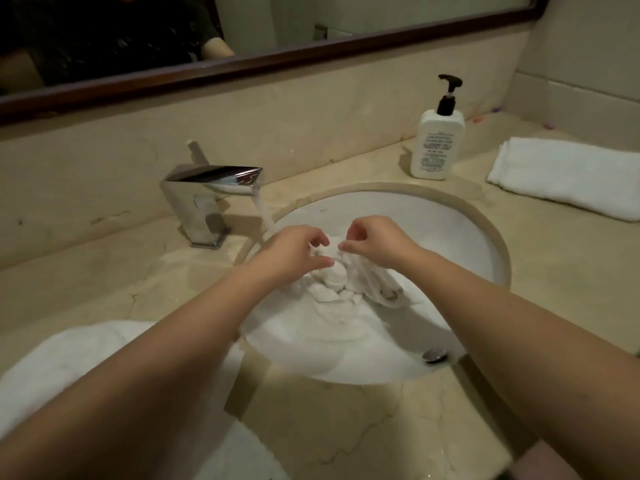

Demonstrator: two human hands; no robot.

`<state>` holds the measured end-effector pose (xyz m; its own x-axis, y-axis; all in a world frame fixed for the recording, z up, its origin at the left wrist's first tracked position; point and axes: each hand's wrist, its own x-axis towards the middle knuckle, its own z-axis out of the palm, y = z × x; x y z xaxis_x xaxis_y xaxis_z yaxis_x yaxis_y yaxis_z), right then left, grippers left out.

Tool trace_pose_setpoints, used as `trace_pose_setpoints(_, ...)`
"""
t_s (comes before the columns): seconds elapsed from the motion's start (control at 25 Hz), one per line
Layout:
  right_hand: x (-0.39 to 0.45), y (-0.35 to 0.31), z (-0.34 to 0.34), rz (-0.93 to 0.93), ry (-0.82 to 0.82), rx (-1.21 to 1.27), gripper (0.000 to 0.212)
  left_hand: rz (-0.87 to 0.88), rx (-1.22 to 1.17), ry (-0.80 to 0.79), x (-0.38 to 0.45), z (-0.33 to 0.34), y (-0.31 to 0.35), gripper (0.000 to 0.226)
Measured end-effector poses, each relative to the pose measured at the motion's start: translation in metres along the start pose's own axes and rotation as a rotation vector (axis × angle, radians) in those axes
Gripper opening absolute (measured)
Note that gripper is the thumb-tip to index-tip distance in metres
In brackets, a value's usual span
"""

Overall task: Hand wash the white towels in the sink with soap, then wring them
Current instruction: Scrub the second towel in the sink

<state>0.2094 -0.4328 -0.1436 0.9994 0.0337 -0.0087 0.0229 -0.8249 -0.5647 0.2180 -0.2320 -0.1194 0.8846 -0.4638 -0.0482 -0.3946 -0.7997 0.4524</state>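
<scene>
Beige marble covers the worktop (381, 410) and the splashback behind it, with a dark-framed mirror (311, 53) along the wall above. Seen from the head camera, a round white sink (398, 216) is set into the worktop. Inside the basin lies a wet white towel (332, 296), bunched and twisted into folds near the middle and spreading flat toward the near wall. A metal drain fitting (434, 355) shows on the basin's near right wall.

A square chrome tap (207, 195) stands at the sink's left rear, and water (263, 213) runs from its spout into the basin just beside the left hand (294, 252). That hand reaches over the basin with its fingers curled, pinching the top of the bunched towel. The right hand (377, 242) meets it from the other side, its fingertips pinching the same raised fold, so both hands grip the cloth above the bowl.

Behind the sink to the right stands a white pump bottle (437, 147) with a black dispenser head. A folded white towel (568, 178) lies on the worktop at the far right, well apart from the basin. Another white towel (79, 368) lies on the worktop at the near left, partly under the left forearm.
</scene>
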Motion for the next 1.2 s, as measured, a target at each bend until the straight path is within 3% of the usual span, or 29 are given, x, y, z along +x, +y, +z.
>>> trace_pose_setpoints(0.2,0.006,-0.008,0.018,0.003,-0.224,0.044,0.030,-0.084,-0.003,-0.062,0.021,0.017,-0.023,0.059)
trace_pose_setpoints(0.32,0.006,-0.002,0.027,0.017,-0.308,0.051,0.024,-0.135,0.037,-0.100,0.024,0.021,-0.034,0.038)
trace_pose_setpoints(0.4,0.007,0.000,0.030,-0.013,-0.270,0.049,0.008,-0.156,0.039,-0.133,0.026,0.020,-0.033,0.018)
trace_pose_setpoints(0.44,0.008,-0.001,0.030,-0.022,-0.238,0.079,0.009,-0.165,0.032,-0.133,0.027,0.019,-0.032,0.017)
trace_pose_setpoints(0.56,0.009,-0.004,0.025,-0.028,-0.073,0.314,0.015,-0.174,-0.029,-0.041,0.025,0.012,-0.024,0.024)
trace_pose_setpoints(0.68,0.009,-0.009,0.016,0.001,0.068,0.512,0.017,-0.155,-0.323,0.038,0.021,0.007,-0.019,0.035)
trace_pose_setpoints(0.76,0.007,-0.011,0.013,0.063,0.109,0.692,0.016,-0.141,-0.456,-0.025,0.020,0.003,-0.020,0.039)
trace_pose_setpoints(0.88,0.004,-0.014,0.011,0.095,0.185,0.854,0.017,-0.137,-0.390,-0.151,0.022,0.001,-0.028,0.040)
trace_pose_setpoints(1.0,0.004,-0.010,0.004,0.117,0.244,0.795,0.020,-0.168,-0.450,-0.198,0.024,0.005,-0.030,0.036)
trace_pose_setpoints(1.12,0.003,0.000,0.004,0.184,0.096,0.520,0.037,-0.191,-0.812,-0.167,0.021,0.003,-0.019,0.031)
trace_pose_setpoints(1.2,-0.002,-0.006,0.004,0.160,0.052,0.526,0.053,-0.173,-0.964,-0.158,0.022,0.000,-0.015,0.038)
